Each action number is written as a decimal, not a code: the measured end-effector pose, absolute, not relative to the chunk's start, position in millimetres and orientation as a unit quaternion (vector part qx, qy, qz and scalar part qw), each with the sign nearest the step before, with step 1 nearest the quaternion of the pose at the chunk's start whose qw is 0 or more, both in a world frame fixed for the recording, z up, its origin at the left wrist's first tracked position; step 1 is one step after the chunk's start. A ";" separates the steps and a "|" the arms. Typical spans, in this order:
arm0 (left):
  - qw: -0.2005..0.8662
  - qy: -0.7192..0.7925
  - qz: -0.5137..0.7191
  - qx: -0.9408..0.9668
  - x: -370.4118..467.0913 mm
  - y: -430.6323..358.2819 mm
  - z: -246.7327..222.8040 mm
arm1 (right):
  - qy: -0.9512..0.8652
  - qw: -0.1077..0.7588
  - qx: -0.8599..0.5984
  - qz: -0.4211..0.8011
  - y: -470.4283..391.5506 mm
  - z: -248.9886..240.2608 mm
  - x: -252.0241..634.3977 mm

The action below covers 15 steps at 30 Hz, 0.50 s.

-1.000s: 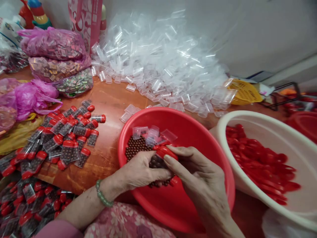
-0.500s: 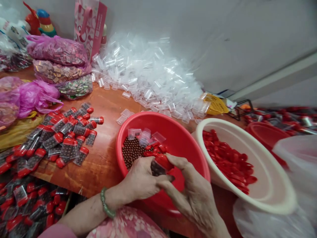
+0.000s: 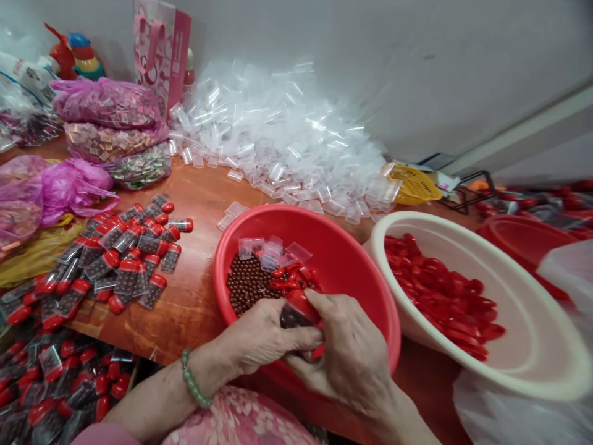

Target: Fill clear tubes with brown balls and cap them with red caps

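Observation:
My left hand (image 3: 264, 337), with a green bead bracelet at its wrist, grips a small clear case (image 3: 295, 316) filled with dark brown balls and topped by a red cap. Against that cap my right hand (image 3: 352, 352) presses with closed fingers; its fingertips are partly hidden. Both hands are over the near rim of a red basin (image 3: 356, 266). Inside the basin lie brown balls (image 3: 250, 281), several clear empty cases (image 3: 273, 253) and red caps (image 3: 296, 278). To the right, a cream basin (image 3: 523, 296) contains many red caps (image 3: 440, 290).
Filled red-capped cases (image 3: 125, 247) are heaped on the table's left, with more in a box (image 3: 55, 383) below. Clear empty cases (image 3: 287, 142) form a large pile at the back. Pink bags (image 3: 111, 111), a yellow basket (image 3: 412, 183) and another red basin (image 3: 528, 241) stand around.
My right hand's fingers have closed in around the capped case, where they were spread wider before. My left hand still holds it. The view has shifted slightly.

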State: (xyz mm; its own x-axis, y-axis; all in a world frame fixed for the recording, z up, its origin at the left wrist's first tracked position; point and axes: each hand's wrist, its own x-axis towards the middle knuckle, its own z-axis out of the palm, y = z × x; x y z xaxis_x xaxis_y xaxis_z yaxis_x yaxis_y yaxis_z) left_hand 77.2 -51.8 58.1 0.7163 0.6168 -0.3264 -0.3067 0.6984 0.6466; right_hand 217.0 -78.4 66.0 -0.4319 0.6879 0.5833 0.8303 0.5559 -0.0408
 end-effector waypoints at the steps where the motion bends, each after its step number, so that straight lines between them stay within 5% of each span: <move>1: 0.882 0.267 0.259 0.290 76.7 -51.3 55.9 | -0.836 0.282 -0.453 -0.125 -77.9 66.2 217.5; 10: 0.906 0.328 0.201 0.176 91.8 -45.4 39.3 | -0.844 0.281 -0.448 -0.091 -77.6 45.3 228.7; 15: 0.780 0.466 0.296 0.295 93.2 -41.0 42.4 | -0.871 0.307 -0.372 -0.092 -66.8 25.5 241.9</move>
State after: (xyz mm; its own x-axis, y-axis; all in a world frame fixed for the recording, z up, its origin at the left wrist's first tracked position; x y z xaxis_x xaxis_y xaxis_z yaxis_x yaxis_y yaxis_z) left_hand 93.2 -41.0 42.4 0.3914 0.7362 -0.5522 -0.1871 0.6512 0.7355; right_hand 241.9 -66.8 25.5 -0.5338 0.5920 0.6038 0.7052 0.7057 -0.0685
